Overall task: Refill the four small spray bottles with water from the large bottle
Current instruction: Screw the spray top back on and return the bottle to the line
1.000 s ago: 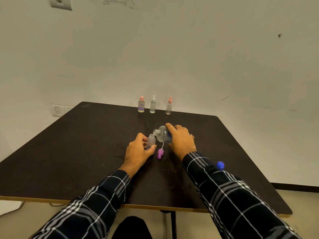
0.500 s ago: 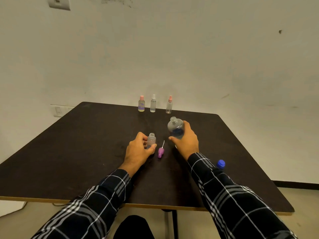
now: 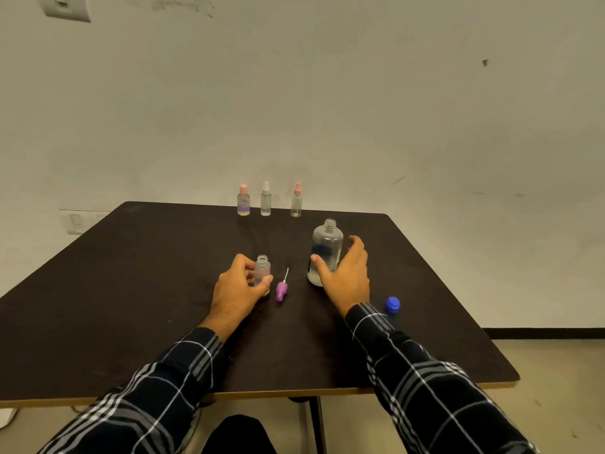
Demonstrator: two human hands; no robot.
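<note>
Dark table [image 3: 131, 290], seen from the near edge, with the refill apparently midway through its first or a later bottle: one small bottle is uncapped at the centre and three are capped at the far edge, and whether those three are already filled cannot be read from here. Large bottle [image 3: 325, 253], clear plastic with a blue label, stands upright and uncapped right of centre; water appears to fill only its lowest part. Right hand [image 3: 347, 276] is loosely spread beside and behind it, thumb touching the front wall, the other fingers seemingly just clear, so no firm hold is shown. Left hand [image 3: 237, 290] curls around the uncapped spray bottle [image 3: 262, 270], thumb in front, steadying it upright on the table; its fill level is too faint to judge. Three capped spray bottles stand in a row along the far edge: pink-capped bottle [image 3: 243, 201] with a tinted band low down, white-capped bottle [image 3: 265, 200], and slim pink-nozzled bottle [image 3: 296, 202], which looks nearly empty. Purple spray head [image 3: 281, 290], dip tube attached, lies between the hands. Blue cap [image 3: 392, 304] sits near the right edge, beside the right sleeve. Likely remaining: recapping this bottle and any unfilled ones.
</note>
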